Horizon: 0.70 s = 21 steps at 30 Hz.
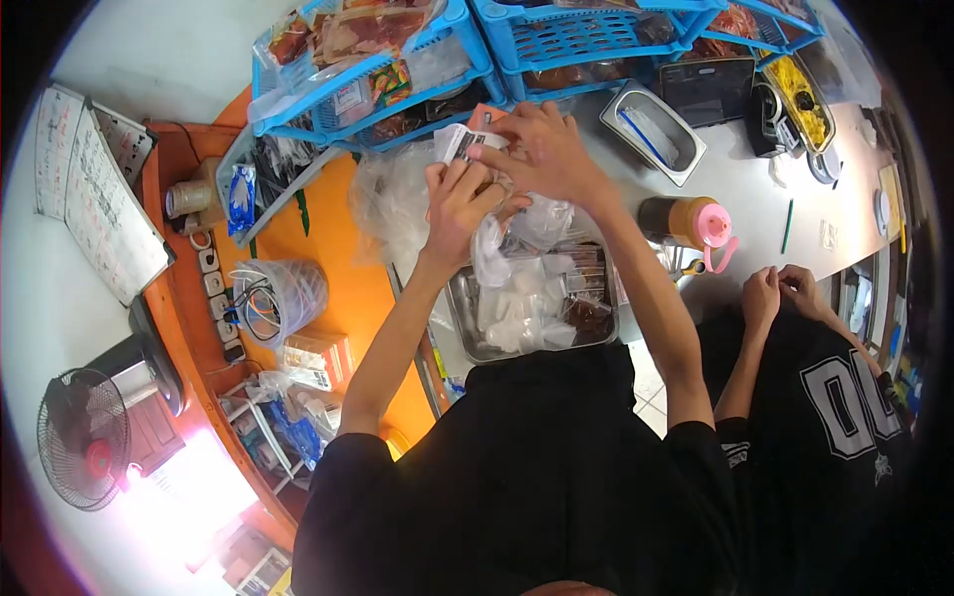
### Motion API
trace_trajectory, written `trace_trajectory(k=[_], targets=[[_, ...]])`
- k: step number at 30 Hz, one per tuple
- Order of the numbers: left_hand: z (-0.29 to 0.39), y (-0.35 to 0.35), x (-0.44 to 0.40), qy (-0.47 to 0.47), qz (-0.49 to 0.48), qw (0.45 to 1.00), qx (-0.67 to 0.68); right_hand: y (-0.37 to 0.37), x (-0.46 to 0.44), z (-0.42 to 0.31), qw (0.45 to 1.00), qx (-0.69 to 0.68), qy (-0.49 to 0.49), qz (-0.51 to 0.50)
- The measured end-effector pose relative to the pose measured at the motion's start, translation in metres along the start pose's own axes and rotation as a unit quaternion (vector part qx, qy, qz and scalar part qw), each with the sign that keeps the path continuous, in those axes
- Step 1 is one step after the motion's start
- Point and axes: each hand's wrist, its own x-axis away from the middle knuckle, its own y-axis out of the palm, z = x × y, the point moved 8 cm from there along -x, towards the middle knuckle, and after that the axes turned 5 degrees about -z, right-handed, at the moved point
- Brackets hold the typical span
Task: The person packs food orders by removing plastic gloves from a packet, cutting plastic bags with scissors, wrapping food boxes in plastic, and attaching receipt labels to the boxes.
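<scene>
Both hands meet over the back of a metal tray (pixel 460 316). A small white packet with dark print (pixel 454 142) is between them; its exact kind is unclear. My left hand (pixel 460 211) has its fingers curled at the packet's lower edge. From the right, my right hand (pixel 549 151) reaches over with bent fingers, its thumb against the print. Just behind the fingers shows an orange piece (pixel 487 115), partly covered. Below my hands hangs a clear plastic bag (pixel 490 253). More filled clear bags (pixel 522 308) and brown packets (pixel 586 283) lie in the tray.
Blue plastic racks (pixel 373 70) with packed goods line the back. Loose clear bags (pixel 383 199) lie left of my hands. On the right stand a pink-lidded bottle (pixel 686 221) and a steel container (pixel 656 134). A co-worker's hands (pixel 775 293) are close by. A bin (pixel 283 298) stands left.
</scene>
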Motion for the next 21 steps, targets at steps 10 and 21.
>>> trace_trajectory(k=[10,21], targets=[[0.003,0.006,0.005,-0.05,-0.005,0.999,-0.008,0.033,-0.057,0.011,0.941,-0.319,-0.024,-0.111],[-0.008,0.014,0.009,-0.115,-0.019,0.986,0.117,0.04,-0.03,0.018,0.881,-0.458,0.07,-0.099]])
